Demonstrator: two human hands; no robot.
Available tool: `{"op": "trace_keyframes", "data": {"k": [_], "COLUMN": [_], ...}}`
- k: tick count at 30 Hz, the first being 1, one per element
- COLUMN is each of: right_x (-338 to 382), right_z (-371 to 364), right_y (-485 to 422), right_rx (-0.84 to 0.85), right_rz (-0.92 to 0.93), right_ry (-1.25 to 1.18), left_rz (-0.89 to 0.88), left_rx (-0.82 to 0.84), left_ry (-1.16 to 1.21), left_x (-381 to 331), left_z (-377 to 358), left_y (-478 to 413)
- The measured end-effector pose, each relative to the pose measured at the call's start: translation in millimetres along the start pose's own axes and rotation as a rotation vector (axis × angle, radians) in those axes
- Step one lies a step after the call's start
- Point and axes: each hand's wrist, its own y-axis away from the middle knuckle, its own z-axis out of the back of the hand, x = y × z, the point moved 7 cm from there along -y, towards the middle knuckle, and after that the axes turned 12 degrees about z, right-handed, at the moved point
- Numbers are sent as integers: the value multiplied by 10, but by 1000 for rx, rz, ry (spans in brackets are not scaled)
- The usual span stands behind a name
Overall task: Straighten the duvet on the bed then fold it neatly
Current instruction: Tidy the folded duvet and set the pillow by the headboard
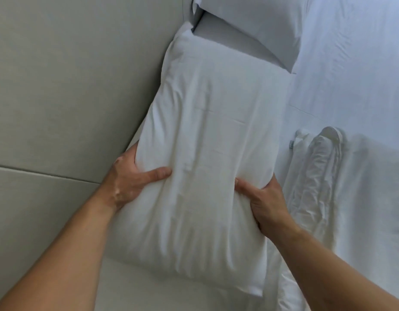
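A white pillow [207,153] is gripped at both long sides. The left hand [131,182] is curled round the edge next to the padded headboard [70,86], with the thumb laid across the top. The right hand [265,205] is curled round the opposite edge, with the thumb pressed into the cover. Neither hand is free. The pillow is set lengthwise along the headboard, and its far end meets a second pillow [250,30] farther along the bed [351,63].

The duvet [342,187] is not held. It lies on the sheet to the right of the hands, near the pillow's right side. Whether the two touch lower down, behind the right wrist, cannot be told. Its nearest part is a bunched, creased roll whose long axis runs nearly parallel to the pillow's, leading away from the person. The rest spreads rightward and is cut off by the frame edge, so its full extent is not shown. A small tag [291,144] is visible by the roll's far corner.

The right hand is the nearer to the duvet, with the roll just beside it. The left hand is well apart, with the whole pillow between. Before straightening can begin, the pillow would probably have to be released and a reach made rightward, across the roll's axis rather than along it. The rolled edge is turned toward the headboard, and the flatter body extends away from it.
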Motion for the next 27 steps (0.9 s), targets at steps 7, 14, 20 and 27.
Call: {"op": "trace_keyframes", "data": {"k": [7,14,20,27], "right_x": [887,1986,2603,2472], "right_z": [414,1481,3157,5621], "right_y": [486,1166,1696,2379], "right_rx": [9,-63,-153,-278], "right_rz": [118,304,411,409], "right_ry": [25,-10,1,148], "left_rz": [-108,-378,-565,-595], "left_rx": [-101,-179,-141,102], "left_ry": [11,-36,-31,11], "left_x": [-564,-1894,-2863,-3293], "left_z": [168,118,-805,-3121], "left_y": [919,2233,3333,4324]}}
